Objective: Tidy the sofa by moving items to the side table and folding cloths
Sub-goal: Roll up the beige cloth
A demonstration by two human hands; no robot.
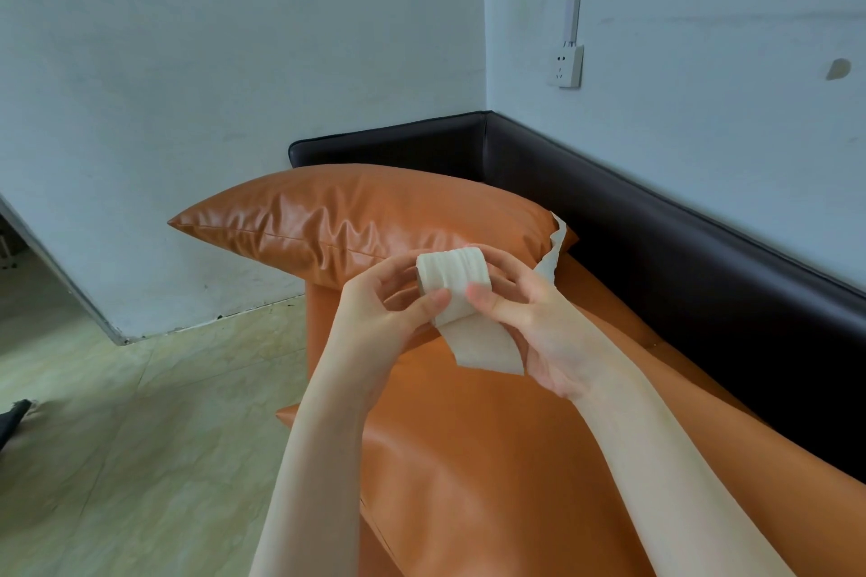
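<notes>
Both hands hold a white roll of paper up over the orange sofa seat. Left hand pinches it with curled fingers. Right hand grips its other side, and a loose strip hangs down. An orange pillow lies just behind.
</notes>
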